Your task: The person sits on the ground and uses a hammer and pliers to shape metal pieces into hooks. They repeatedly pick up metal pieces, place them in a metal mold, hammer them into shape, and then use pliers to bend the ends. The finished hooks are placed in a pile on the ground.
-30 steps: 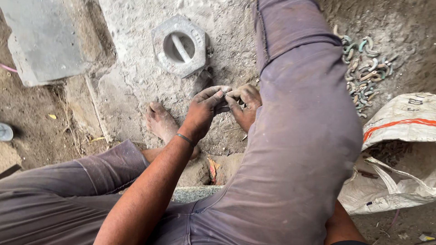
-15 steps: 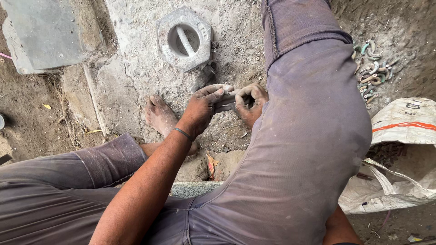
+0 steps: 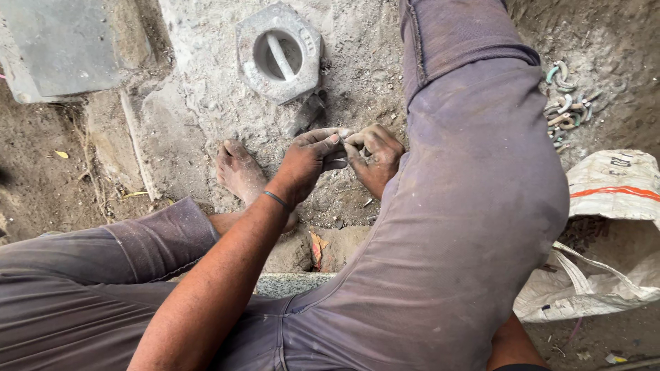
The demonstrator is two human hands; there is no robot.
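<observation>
Both hands met low over the dusty ground, between the person's knees. The left hand and right hand each had their grip pinched shut on a small dark piece, steadying it close. A grey block lay just beyond.

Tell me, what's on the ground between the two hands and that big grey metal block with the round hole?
A small dark metal piece lies on the dusty ground between the hands and the grey block, in the head view.
</observation>
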